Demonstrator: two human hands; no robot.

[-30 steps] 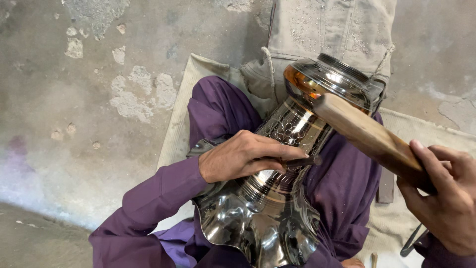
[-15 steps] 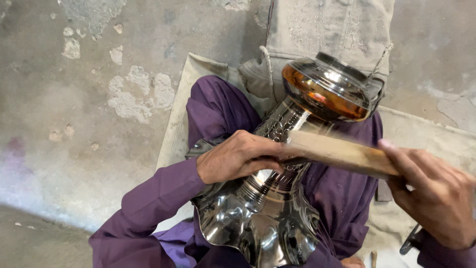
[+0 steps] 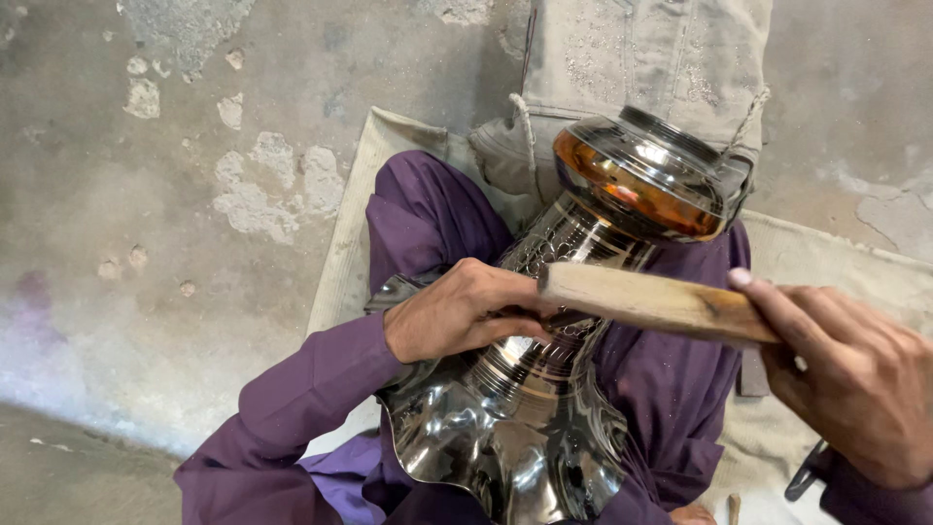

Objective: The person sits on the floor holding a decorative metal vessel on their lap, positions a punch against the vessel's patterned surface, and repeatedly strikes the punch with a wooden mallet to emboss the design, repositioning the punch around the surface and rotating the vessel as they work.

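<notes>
My right grip (image 3: pixel 855 389) is closed around the near end of a wooden stick (image 3: pixel 651 301), thumb and fingers wrapped over it, and the stick now lies almost level, its far end reaching over to just beside my left grip (image 3: pixel 457 311). A second ago that end was tilted up against the amber-tinted bulb of the vessel (image 3: pixel 544 389); since then I have swung it down toward the narrow waist, so the wood has left the bulb and now sits over the banded middle part, though I cannot tell whether it touches the metal or hangs just clear of it. My left grip is clamped over the vessel's waist, palm down, fingers curled round the far side, much where it was in both earlier views, so the piece has hardly moved. The vessel itself lies across my lap on the purple cloth (image 3: pixel 428 224), its flared, wavy rim below my left grip and toward me, its rounded bulb (image 3: pixel 641 180) beyond both grips and resting against a pale sack (image 3: pixel 661 49). A beige mat (image 3: pixel 836 262) spreads under me, and the floor (image 3: pixel 146 194) out past my left grip is patchy concrete. Something dark and metal (image 3: pixel 805 473) pokes out beneath my right wrist; I cannot make out what it is.
</notes>
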